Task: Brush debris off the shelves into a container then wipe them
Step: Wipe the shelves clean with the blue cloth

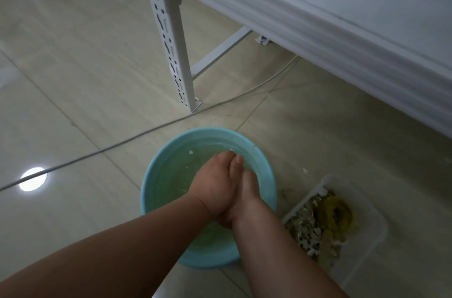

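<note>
Head view: both hands meet in the water of the blue basin [156,190] on the floor.
Left hand [215,185]: fingers straight, laid over the right hand.
Right hand [247,185]: fingers straight, pressed against the left; neither grip holds anything visible.
Container [367,229]: clear, holding debris [318,224], just right of the basin.
Shelf [318,4]: white, above, far right.
Risk: splashed water could wet the floor or soak the debris.
</note>
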`<state>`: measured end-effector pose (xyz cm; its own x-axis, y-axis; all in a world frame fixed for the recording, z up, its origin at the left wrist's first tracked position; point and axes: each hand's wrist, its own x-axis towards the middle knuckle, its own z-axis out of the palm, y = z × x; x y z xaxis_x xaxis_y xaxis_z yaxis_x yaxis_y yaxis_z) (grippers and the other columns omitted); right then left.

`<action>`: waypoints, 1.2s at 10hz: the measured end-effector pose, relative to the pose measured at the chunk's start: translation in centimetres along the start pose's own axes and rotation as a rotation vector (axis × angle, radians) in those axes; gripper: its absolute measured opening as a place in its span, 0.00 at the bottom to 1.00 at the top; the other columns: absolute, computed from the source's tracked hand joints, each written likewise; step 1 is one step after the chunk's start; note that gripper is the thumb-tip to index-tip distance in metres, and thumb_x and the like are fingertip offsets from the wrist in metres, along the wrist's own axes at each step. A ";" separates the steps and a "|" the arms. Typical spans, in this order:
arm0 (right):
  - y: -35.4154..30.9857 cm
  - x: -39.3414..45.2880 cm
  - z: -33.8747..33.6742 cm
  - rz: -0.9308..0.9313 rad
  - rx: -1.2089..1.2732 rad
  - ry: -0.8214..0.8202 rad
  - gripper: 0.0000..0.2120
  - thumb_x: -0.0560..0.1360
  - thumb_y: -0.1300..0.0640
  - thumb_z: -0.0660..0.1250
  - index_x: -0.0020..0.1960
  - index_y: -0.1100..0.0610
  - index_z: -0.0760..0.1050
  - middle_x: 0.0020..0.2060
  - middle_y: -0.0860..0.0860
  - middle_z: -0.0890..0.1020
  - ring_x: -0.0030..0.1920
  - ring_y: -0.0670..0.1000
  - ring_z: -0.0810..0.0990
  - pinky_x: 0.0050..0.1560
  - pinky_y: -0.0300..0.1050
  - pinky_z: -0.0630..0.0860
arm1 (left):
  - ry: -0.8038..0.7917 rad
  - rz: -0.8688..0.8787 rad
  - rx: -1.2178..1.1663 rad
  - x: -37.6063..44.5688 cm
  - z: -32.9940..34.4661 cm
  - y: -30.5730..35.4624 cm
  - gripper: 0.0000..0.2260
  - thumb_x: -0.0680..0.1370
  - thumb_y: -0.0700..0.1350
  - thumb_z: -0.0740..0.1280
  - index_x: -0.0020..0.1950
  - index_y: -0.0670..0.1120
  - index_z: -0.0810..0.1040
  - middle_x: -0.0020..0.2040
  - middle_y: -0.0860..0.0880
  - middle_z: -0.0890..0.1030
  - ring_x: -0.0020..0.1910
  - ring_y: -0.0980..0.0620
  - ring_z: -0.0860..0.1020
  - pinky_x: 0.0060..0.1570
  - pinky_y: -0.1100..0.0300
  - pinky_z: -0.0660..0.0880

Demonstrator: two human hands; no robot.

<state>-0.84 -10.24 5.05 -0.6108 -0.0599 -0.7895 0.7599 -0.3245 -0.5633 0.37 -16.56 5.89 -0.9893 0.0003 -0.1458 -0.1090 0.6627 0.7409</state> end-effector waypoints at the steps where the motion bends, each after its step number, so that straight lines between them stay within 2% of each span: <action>1: 0.1 -0.3 -0.2 0.037 0.180 -0.019 0.14 0.82 0.54 0.54 0.43 0.55 0.73 0.42 0.57 0.78 0.56 0.64 0.78 0.63 0.57 0.73 | 0.014 -0.049 -0.078 0.2 0.2 0.8 0.14 0.82 0.47 0.56 0.37 0.46 0.69 0.36 0.51 0.73 0.40 0.49 0.72 0.40 0.58 0.63; 2: -0.5 -0.9 -0.7 0.012 0.094 -0.012 0.18 0.83 0.54 0.51 0.43 0.59 0.75 0.41 0.59 0.80 0.45 0.56 0.78 0.50 0.47 0.73 | 0.019 -0.093 -0.155 0.3 0.1 1.8 0.15 0.82 0.45 0.57 0.41 0.38 0.74 0.37 0.46 0.76 0.39 0.46 0.73 0.42 0.54 0.67; 3: -0.7 -1.0 -1.0 -0.054 0.029 -0.024 0.15 0.83 0.57 0.53 0.40 0.55 0.69 0.36 0.53 0.75 0.35 0.50 0.74 0.38 0.45 0.72 | 0.023 -0.117 -0.201 0.3 0.2 2.3 0.15 0.82 0.44 0.57 0.40 0.38 0.74 0.36 0.47 0.74 0.38 0.49 0.72 0.41 0.55 0.66; 4: -0.7 -1.2 -1.2 -0.048 -0.019 -0.031 0.11 0.83 0.57 0.54 0.46 0.57 0.72 0.37 0.52 0.74 0.37 0.50 0.74 0.40 0.46 0.73 | 0.013 -0.147 -0.227 0.4 0.4 2.4 0.16 0.82 0.45 0.57 0.37 0.41 0.71 0.34 0.47 0.73 0.35 0.50 0.70 0.39 0.56 0.66; 5: -1.1 -2.0 -1.0 -0.030 0.032 -0.015 0.16 0.84 0.58 0.53 0.61 0.68 0.72 0.43 0.59 0.78 0.45 0.57 0.75 0.52 0.54 0.74 | 0.004 -0.164 -0.231 0.5 0.6 2.5 0.17 0.83 0.45 0.57 0.34 0.44 0.69 0.33 0.48 0.72 0.34 0.52 0.70 0.38 0.56 0.65; 6: -1.5 -2.2 -1.3 0.089 0.248 -0.036 0.19 0.84 0.55 0.49 0.53 0.65 0.76 0.44 0.61 0.79 0.44 0.56 0.77 0.48 0.46 0.73 | -0.003 -0.174 -0.236 0.6 0.7 2.8 0.17 0.83 0.45 0.57 0.33 0.45 0.68 0.32 0.49 0.72 0.33 0.52 0.70 0.38 0.56 0.66; 7: -1.7 -2.1 -1.6 0.125 0.347 -0.040 0.21 0.83 0.51 0.50 0.56 0.63 0.76 0.43 0.60 0.81 0.44 0.56 0.78 0.45 0.46 0.74 | -0.001 -0.202 -0.276 0.5 0.8 3.3 0.17 0.83 0.46 0.57 0.34 0.43 0.69 0.33 0.47 0.73 0.34 0.51 0.70 0.41 0.54 0.69; 8: -1.3 -1.1 -1.5 0.083 0.255 0.007 0.20 0.83 0.51 0.51 0.51 0.61 0.79 0.44 0.60 0.82 0.45 0.56 0.80 0.45 0.46 0.75 | -0.005 -0.251 -0.349 0.9 0.8 3.3 0.17 0.82 0.47 0.57 0.38 0.38 0.71 0.36 0.40 0.75 0.37 0.49 0.73 0.44 0.50 0.72; 9: -1.0 -0.5 -1.7 0.093 0.098 0.082 0.20 0.81 0.50 0.54 0.48 0.59 0.81 0.46 0.60 0.84 0.49 0.59 0.82 0.47 0.48 0.77 | -0.043 -0.365 -0.485 1.1 0.8 3.3 0.17 0.82 0.49 0.58 0.45 0.34 0.73 0.39 0.39 0.75 0.39 0.48 0.74 0.45 0.51 0.73; 10: -1.2 -0.5 -1.6 0.117 -0.035 0.073 0.24 0.77 0.39 0.54 0.51 0.53 0.82 0.47 0.56 0.85 0.49 0.56 0.83 0.54 0.50 0.79 | -0.035 -0.468 -0.597 1.0 0.5 3.4 0.16 0.82 0.52 0.58 0.51 0.39 0.75 0.45 0.42 0.80 0.44 0.49 0.78 0.46 0.55 0.74; 11: -2.1 -1.0 -1.8 0.107 -0.120 -0.003 0.28 0.66 0.29 0.59 0.53 0.48 0.81 0.49 0.53 0.85 0.50 0.56 0.84 0.54 0.56 0.79 | -0.123 -0.612 -0.749 0.5 -0.3 3.5 0.14 0.79 0.61 0.58 0.57 0.53 0.74 0.53 0.47 0.81 0.52 0.48 0.80 0.52 0.51 0.78; 12: -3.8 -2.7 -2.4 0.075 -0.237 -0.052 0.22 0.71 0.38 0.59 0.49 0.51 0.83 0.48 0.53 0.86 0.49 0.57 0.84 0.50 0.53 0.79 | -0.214 -0.770 -0.826 -0.2 -1.4 3.9 0.18 0.74 0.66 0.63 0.57 0.57 0.76 0.52 0.48 0.83 0.52 0.45 0.82 0.53 0.43 0.79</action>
<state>-1.53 -6.58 8.76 -0.5571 -0.1263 -0.8208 0.8304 -0.0877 -0.5502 0.04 -15.03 9.73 -0.6049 -0.0121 -0.7962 -0.7860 -0.1507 0.5995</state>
